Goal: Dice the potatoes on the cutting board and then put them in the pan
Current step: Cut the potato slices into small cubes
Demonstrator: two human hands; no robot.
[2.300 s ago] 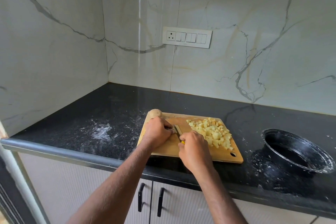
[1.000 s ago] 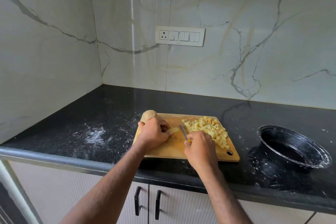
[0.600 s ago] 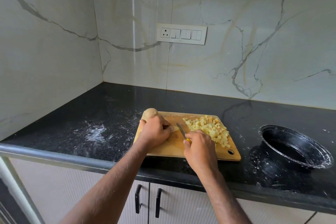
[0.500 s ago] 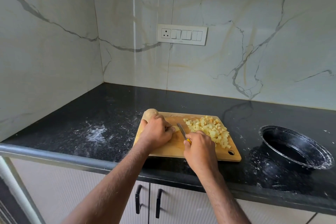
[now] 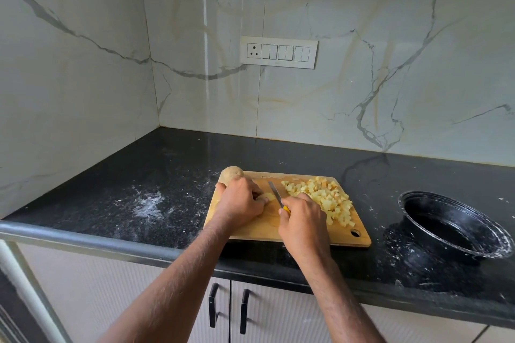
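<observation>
Fingers of the left hand [image 5: 240,201] curl over a pale peeled potato piece [image 5: 268,196] on the wooden cutting board [image 5: 250,228], hiding most of it. The right hand [image 5: 304,223] grips a yellow-handled knife [image 5: 276,196], its handle nearly covered. Diced cubes [image 5: 323,197] lie beside it; the black round pan [image 5: 454,227] sits apart on the desk [image 5: 139,175].

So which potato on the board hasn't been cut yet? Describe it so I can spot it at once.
Start at the wooden cutting board on the black countertop. At its far left corner, just beyond the left hand, sits the whole potato. It is round, brown and unpeeled, unlike the pale yellow diced pieces heaped on the right.
</observation>
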